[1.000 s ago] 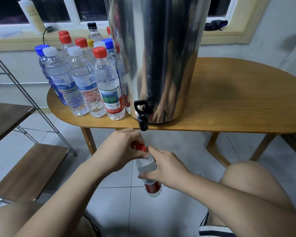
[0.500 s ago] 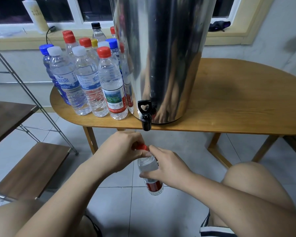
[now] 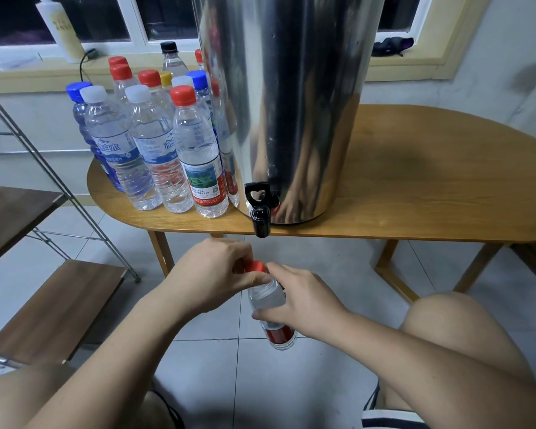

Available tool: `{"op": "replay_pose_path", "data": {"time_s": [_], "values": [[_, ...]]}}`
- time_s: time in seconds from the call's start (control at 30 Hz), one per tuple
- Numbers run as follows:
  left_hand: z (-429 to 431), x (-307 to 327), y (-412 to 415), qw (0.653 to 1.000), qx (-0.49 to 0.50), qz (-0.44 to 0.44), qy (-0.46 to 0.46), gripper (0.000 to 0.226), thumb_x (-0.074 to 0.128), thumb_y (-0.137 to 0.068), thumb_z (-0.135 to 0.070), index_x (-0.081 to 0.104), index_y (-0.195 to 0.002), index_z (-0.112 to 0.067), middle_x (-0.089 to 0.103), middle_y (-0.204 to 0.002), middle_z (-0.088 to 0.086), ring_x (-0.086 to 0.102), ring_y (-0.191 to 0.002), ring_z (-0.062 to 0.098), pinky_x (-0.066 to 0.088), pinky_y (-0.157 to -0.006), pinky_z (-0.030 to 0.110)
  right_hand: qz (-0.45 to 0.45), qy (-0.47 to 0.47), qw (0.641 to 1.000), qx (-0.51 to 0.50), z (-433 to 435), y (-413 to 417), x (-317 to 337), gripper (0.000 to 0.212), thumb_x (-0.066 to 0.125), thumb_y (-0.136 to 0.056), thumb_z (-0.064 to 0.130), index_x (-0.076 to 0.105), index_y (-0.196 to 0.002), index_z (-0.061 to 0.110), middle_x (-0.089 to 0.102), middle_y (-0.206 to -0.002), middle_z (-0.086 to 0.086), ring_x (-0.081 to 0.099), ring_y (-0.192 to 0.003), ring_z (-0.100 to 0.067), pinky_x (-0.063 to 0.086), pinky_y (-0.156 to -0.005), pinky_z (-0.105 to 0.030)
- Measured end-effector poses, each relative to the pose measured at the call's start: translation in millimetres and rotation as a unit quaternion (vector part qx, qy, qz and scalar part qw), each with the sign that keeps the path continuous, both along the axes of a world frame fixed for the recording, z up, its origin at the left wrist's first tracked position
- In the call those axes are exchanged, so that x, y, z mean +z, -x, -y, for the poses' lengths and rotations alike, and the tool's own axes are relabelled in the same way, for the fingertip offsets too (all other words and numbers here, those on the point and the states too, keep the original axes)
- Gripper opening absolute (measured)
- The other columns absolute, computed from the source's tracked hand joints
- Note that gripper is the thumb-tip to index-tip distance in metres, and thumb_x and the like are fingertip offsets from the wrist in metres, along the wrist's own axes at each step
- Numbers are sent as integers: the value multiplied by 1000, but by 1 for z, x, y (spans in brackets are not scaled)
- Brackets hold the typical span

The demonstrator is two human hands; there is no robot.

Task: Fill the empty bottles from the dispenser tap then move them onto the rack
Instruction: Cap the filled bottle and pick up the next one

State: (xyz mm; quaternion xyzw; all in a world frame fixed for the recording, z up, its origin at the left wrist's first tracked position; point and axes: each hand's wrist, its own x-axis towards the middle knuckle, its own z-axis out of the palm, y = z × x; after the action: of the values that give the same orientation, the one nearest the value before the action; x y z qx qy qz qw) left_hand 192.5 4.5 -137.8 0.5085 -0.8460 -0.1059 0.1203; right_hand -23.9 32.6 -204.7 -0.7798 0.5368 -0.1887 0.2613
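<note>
The bottle (image 3: 268, 300) hangs just under the tap (image 3: 260, 209), which overhangs the counter (image 3: 415, 181) edge. The right grip (image 3: 300, 300) wraps its body; the left grip (image 3: 211, 274) pinches its red cap (image 3: 256, 266). Whether it holds water, I cannot tell. Capped bottles (image 3: 155, 150) crowd the counter; none shows on the rack (image 3: 59, 305) at left, across open floor.

— Supporting surface?
— Oval wooden table (image 3: 415, 181), standing on a tiled floor (image 3: 291, 382).
— Load?
— Steel dispenser (image 3: 291, 103), upright, with the tap (image 3: 260, 209) at its six o'clock, past the near edge. Capped bottles (image 3: 155, 150) clustered upright at its nine o'clock.
— Other supports?
— Rack (image 3: 53, 308), wooden shelves, at the table's eight o'clock.
</note>
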Motion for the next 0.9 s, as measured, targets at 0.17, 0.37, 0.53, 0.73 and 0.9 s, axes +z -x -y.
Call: {"op": "replay_pose_path", "data": {"time_s": [0.17, 0.37, 0.53, 0.73, 0.9], "values": [[0, -1, 2, 998, -52, -11, -44, 22, 78, -95, -45, 74, -111, -31, 65, -102, -15, 61, -92, 6, 57, -83, 37, -16, -8, 1000, 1, -1, 2, -2, 58, 87, -75, 64, 53, -116, 38, 63, -108, 13, 62, -101, -17, 57, -86, -43], [3, 2, -1, 997, -52, -15, -46, 35, 82, -87, -56, 78, -115, -36, 71, -102, -17, 63, -92, 4, 53, -77, 25, -12, -3, 1000, 2, -1, 4, -2, 61, 87, -74, 64, 55, -120, 39, 63, -106, 13, 63, -99, -15, 58, -85, -42], [-2, 1, 1, 1000, -13, 19, -16, 60, 56, -78, -92, 55, -74, -31, 56, -70, -8, 52, -64, 12, 36, -54, 30, -6, -8, 1000, 3, 0, -1, -1, 59, 85, -73, 65, 53, -115, 40, 62, -103, 13, 63, -96, -17, 59, -82, -44], [-3, 2, 6, 999, -24, 25, -16, 41, 66, -91, -71, 58, -82, -32, 55, -84, -11, 54, -73, 12, 42, -60, 28, -16, -9, 1000, 1, 0, 0, 0, 55, 85, -74, 65, 49, -108, 41, 61, -103, 14, 63, -97, -17, 60, -83, -44], [-3, -1, 7, 999, -43, 22, 3, 32, 68, -97, -59, 72, -104, -28, 58, -96, -12, 57, -83, 10, 53, -71, 35, -20, -9, 1000, -4, -1, 3, 3, 55, 84, -75, 67, 50, -108, 40, 61, -102, 15, 62, -97, -14, 59, -83, -40]]}}
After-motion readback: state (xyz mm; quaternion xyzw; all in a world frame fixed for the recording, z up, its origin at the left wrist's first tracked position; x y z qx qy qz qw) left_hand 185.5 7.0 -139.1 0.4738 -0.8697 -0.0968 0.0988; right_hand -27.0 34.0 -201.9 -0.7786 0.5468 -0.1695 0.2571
